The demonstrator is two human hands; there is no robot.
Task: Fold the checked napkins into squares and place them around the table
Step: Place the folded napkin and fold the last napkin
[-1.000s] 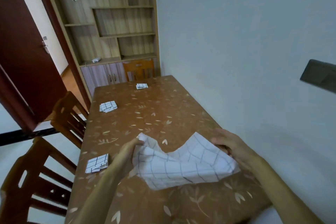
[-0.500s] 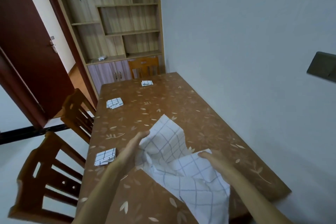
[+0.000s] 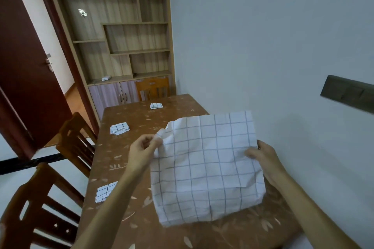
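While both hands lift it, a checked napkin (image 3: 206, 166) hangs spread above the table (image 3: 129, 168).
The left hand (image 3: 142, 152) pinches its upper left corner between its fingers; the right hand (image 3: 263, 157) grips the right edge, thumb on top. Three folded napkins (image 3: 119, 128) lie on the table's left and far sides.

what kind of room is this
Most likely a home dining room: a long brown dining table pushed against the wall, wooden chairs along its side and far end, and a built-in wooden shelf unit with cupboards beside an open door.
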